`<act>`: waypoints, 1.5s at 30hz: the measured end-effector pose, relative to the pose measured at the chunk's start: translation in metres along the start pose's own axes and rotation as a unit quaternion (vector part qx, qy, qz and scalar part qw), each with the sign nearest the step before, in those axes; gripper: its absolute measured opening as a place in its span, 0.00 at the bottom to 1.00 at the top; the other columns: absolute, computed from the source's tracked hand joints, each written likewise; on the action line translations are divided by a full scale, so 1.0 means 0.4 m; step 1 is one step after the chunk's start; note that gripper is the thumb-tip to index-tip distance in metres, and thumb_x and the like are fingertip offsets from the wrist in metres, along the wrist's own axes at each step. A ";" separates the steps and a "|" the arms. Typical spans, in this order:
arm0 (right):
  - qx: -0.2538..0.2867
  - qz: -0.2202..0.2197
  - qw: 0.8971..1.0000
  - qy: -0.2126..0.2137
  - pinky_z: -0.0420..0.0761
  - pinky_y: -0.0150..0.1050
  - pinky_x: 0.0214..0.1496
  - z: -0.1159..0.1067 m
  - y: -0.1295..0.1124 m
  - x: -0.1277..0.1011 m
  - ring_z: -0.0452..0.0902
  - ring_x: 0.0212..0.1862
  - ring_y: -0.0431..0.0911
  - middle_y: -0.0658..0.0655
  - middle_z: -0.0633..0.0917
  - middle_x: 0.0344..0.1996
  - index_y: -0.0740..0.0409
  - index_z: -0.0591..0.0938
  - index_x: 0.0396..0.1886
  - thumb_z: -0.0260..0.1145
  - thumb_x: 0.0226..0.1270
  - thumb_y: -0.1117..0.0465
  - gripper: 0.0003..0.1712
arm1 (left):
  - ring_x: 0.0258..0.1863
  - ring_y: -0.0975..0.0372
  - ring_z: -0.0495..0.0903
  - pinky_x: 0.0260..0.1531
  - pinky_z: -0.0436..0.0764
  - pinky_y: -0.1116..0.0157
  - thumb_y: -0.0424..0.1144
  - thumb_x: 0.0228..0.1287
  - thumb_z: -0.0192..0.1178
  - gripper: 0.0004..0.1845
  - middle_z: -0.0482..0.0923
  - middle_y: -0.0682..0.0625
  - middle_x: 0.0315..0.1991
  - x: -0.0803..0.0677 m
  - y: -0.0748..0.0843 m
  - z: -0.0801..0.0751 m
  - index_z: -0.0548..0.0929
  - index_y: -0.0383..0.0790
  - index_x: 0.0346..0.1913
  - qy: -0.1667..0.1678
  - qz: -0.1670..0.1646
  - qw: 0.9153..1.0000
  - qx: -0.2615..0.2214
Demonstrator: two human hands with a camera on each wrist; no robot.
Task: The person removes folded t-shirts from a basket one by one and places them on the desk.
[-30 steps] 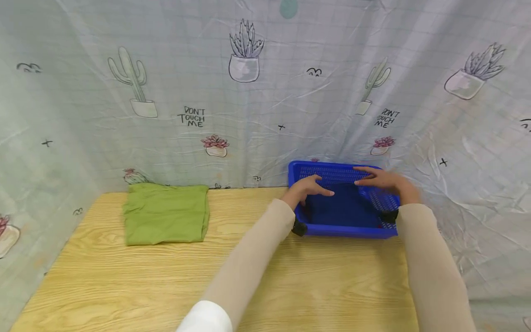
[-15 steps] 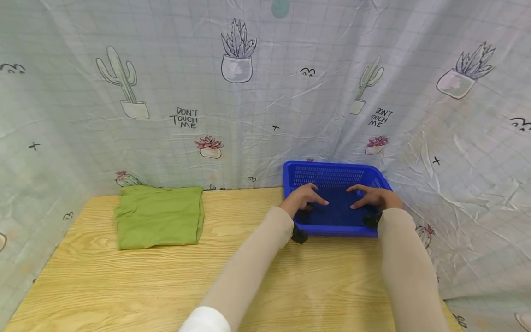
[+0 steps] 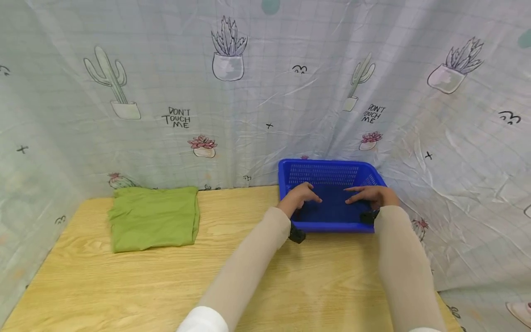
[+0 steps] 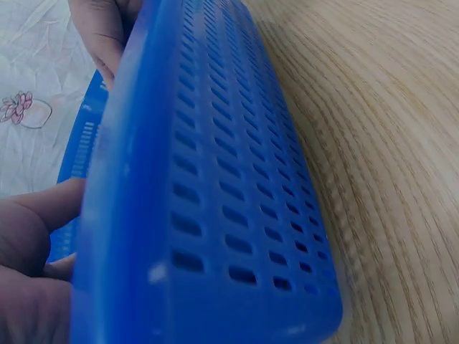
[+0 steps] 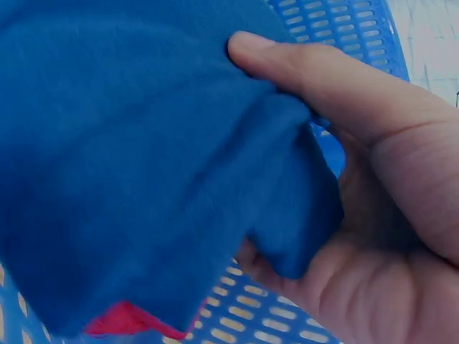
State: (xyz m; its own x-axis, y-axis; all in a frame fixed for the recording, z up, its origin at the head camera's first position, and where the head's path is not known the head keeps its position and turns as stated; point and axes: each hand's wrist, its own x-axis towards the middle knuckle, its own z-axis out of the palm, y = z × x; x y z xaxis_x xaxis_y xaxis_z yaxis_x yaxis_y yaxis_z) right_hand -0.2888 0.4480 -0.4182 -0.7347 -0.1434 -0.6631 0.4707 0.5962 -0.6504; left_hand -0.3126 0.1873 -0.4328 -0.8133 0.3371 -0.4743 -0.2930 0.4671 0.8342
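Observation:
A dark blue folded cloth lies in a blue perforated plastic basket. Over its right edge, my right hand grips the cloth, with the thumb on top and fingers underneath in the right wrist view. Below the blue cloth peeks a bit of red fabric. My left hand reaches inside the basket at the cloth's left side. In the left wrist view, the basket wall covers part of that hand, and I cannot tell whether its fingers hold the cloth.
A folded green cloth lies at the left on the wooden table. Behind the table and along its sides hangs a pale curtain printed with potted plants. The basket stands at the back right, close to the curtain.
My right hand has moved left and lower into the basket, onto the cloth's right edge. The left hand has dipped slightly deeper. The head view has shifted a little to the right.

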 end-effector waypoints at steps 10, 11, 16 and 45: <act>0.020 -0.038 0.998 0.055 0.50 0.76 0.71 -0.002 -0.003 -0.009 0.25 0.77 0.73 0.70 0.27 0.79 0.49 0.47 0.84 0.65 0.74 0.61 0.48 | 0.76 0.46 0.58 0.70 0.66 0.48 0.35 0.64 0.71 0.44 0.54 0.39 0.77 -0.002 -0.008 0.013 0.54 0.46 0.76 -0.002 -0.010 0.994 -0.105; 0.018 -0.048 0.997 0.054 0.51 0.76 0.70 -0.002 -0.001 -0.008 0.25 0.77 0.74 0.70 0.29 0.79 0.49 0.47 0.84 0.64 0.75 0.62 0.47 | 0.76 0.46 0.58 0.71 0.65 0.49 0.35 0.64 0.71 0.44 0.55 0.39 0.76 0.000 -0.008 0.015 0.54 0.46 0.76 0.003 -0.012 0.995 -0.095; 0.028 -0.106 0.992 0.066 0.56 0.73 0.70 0.002 0.001 -0.001 0.32 0.78 0.73 0.70 0.35 0.80 0.51 0.51 0.82 0.61 0.76 0.68 0.43 | 0.74 0.46 0.61 0.68 0.69 0.48 0.34 0.63 0.72 0.42 0.61 0.36 0.73 0.008 -0.012 0.015 0.56 0.48 0.73 0.021 -0.017 0.993 -0.113; -0.071 -0.235 0.963 0.116 0.60 0.67 0.72 -0.002 -0.024 0.012 0.56 0.75 0.67 0.71 0.67 0.73 0.60 0.78 0.68 0.64 0.70 0.72 0.27 | 0.74 0.51 0.65 0.68 0.70 0.53 0.23 0.61 0.68 0.23 0.70 0.44 0.72 0.029 -0.023 0.029 0.88 0.45 0.57 0.035 0.014 0.993 -0.111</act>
State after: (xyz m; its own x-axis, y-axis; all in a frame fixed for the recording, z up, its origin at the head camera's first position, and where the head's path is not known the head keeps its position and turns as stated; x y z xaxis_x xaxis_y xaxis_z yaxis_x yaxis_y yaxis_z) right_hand -0.2971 0.4423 -0.4148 -0.9469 -0.2532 -0.1979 0.0011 0.6133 -0.7899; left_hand -0.3134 0.1961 -0.4492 -0.8535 0.2868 -0.4351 -0.3662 0.2641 0.8923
